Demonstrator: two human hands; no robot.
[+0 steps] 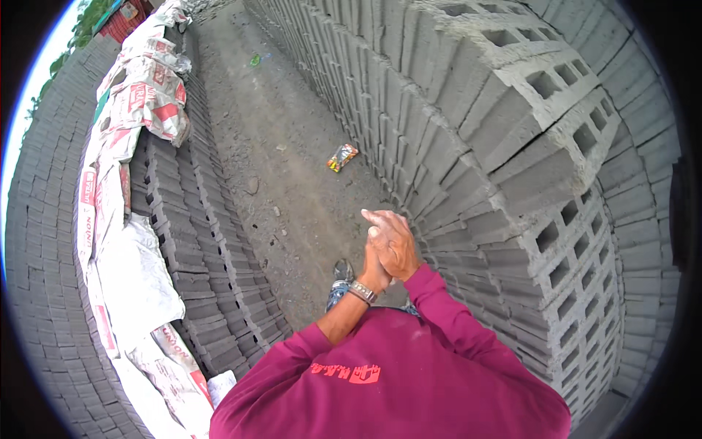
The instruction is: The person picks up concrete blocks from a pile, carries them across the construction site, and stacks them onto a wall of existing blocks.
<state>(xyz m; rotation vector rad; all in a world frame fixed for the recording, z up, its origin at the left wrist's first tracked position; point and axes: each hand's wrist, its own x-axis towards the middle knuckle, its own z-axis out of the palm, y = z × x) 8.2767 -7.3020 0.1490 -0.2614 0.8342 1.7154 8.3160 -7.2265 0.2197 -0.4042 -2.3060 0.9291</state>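
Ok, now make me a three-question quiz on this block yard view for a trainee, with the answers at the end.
1. Which wrist wears the metal-band watch?
2. True or false: the left hand and right hand are apart.
3. Complete: the yellow-and-red wrapper lies on the ____.

Key:
1. The left.
2. False; they touch, the right over the left.
3. Dirt path.

From the hands [395, 247], a block wall [468, 186] rises at three o'clock, a block stack [191, 241] at nine with sacks [142, 274] along its top; between them, on the ground [292, 212], a packet [341, 157] lies at eleven.
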